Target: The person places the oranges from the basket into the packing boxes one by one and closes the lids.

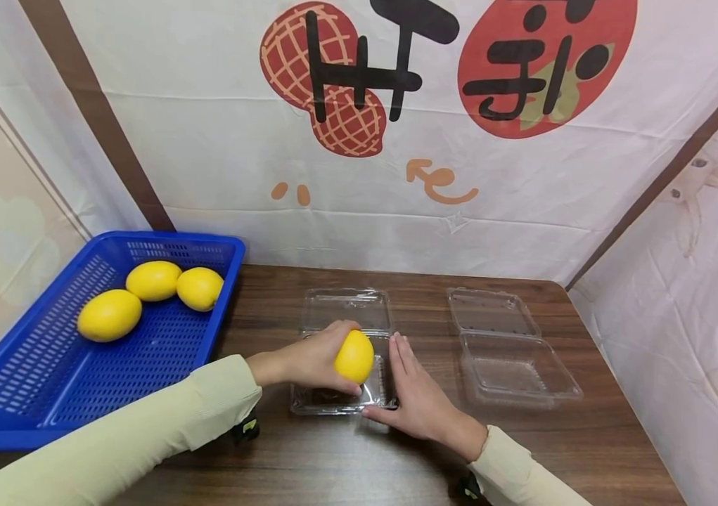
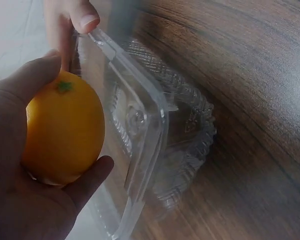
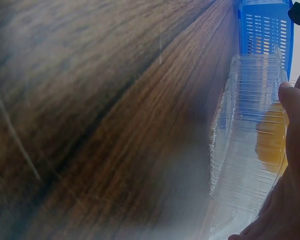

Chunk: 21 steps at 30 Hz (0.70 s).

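Note:
My left hand grips a yellow lemon over a clear plastic clamshell box that stands with its lid folded back. In the left wrist view the lemon shows a small green star-shaped mark, with thumb and fingers around it. Along the box's right edge lies my right hand, its fingers fairly straight and its thumb touching the rim near the front corner. Seen from the right wrist, the box has ribbed walls, and the lemon shows yellow beyond them.
A blue perforated basket on the left holds several lemons, among them one near its left side. A second clear clamshell box stands with its lid up at the right on the brown wooden table. Printed cloth hangs behind.

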### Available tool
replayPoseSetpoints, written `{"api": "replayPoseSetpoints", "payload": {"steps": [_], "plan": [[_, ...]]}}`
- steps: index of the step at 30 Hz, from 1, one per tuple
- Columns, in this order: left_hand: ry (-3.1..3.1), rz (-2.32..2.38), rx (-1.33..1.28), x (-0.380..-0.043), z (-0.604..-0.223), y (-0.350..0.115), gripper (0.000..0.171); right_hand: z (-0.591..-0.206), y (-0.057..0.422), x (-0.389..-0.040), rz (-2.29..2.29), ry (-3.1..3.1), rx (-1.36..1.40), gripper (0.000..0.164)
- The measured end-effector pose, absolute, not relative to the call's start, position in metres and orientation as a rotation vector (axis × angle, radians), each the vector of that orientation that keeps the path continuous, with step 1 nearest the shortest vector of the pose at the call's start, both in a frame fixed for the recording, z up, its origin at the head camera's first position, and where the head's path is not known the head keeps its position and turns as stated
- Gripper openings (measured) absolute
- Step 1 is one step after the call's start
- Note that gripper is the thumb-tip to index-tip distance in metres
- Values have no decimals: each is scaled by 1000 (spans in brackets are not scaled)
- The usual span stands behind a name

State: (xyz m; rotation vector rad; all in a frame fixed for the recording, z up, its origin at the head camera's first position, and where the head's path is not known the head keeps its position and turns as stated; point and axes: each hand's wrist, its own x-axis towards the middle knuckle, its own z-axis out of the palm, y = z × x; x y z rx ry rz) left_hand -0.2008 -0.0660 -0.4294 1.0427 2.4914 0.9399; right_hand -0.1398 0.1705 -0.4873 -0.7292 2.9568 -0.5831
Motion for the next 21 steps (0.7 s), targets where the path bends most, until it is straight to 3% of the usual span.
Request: {"api": "replayPoseSetpoints", "payload": {"steps": [21], "plan": [[2517, 994, 960, -187, -447, -49, 100, -485, 170, -139, -541, 2959, -719, 124]]}}
